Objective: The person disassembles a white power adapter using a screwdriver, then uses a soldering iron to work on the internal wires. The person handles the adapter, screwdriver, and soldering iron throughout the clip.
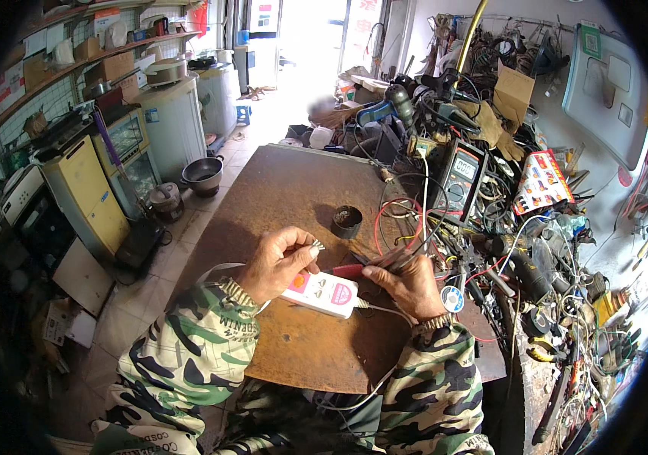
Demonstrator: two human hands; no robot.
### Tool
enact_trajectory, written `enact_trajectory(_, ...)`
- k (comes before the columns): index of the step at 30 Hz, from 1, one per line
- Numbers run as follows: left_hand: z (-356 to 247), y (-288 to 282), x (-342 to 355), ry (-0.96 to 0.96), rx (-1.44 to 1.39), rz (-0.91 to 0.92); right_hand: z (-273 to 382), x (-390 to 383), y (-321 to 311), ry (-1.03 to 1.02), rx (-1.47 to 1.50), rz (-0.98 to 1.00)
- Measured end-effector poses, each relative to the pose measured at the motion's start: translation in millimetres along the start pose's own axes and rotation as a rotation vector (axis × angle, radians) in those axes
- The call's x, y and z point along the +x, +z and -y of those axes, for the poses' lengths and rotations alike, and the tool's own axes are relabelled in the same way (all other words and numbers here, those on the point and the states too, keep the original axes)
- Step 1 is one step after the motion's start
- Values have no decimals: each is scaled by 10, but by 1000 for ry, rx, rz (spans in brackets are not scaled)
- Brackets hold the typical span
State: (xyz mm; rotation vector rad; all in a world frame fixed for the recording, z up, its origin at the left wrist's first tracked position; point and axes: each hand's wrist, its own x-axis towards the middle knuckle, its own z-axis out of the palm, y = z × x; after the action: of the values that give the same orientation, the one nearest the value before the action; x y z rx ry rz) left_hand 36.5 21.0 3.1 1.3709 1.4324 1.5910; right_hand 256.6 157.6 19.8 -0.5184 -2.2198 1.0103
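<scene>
Small silvery metal pieces [318, 246], perhaps screws, are pinched between the thumb and fingertips of my left hand [278, 264]. My right hand [409, 287] is closed on a slim tool with a red handle [347, 270], its end pointing left; the rest of it is hidden by the fingers. Below and between both hands a white power strip [331, 294] with pink labels lies on the rusty brown table [301, 353]. Its white cord leaves from the right end and passes under my right wrist. A small round black cup [346, 221] stands beyond the hands, with something small inside.
At the right, a multimeter [461, 179] leans among piled tools and cables, with red and black leads [384, 227] trailing over the table. A solder reel [452, 298] sits beside my right wrist. Left, a pot [203, 176] stands on the floor near old appliances [87, 193].
</scene>
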Motion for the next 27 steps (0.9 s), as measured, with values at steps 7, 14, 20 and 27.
enact_trajectory(7,-1,35,-10,-7,9,1,-115,-11,-15,25,-43,153)
enact_trajectory(14,-28,50,-13,-12,1,31,-103,18,-55,22,-29,197)
enact_trajectory(20,-226,170,74,-60,-69,63,-118,44,-29,55,3,191)
enact_trajectory(27,-97,197,89,-75,-79,118,-52,46,-53,126,-4,192)
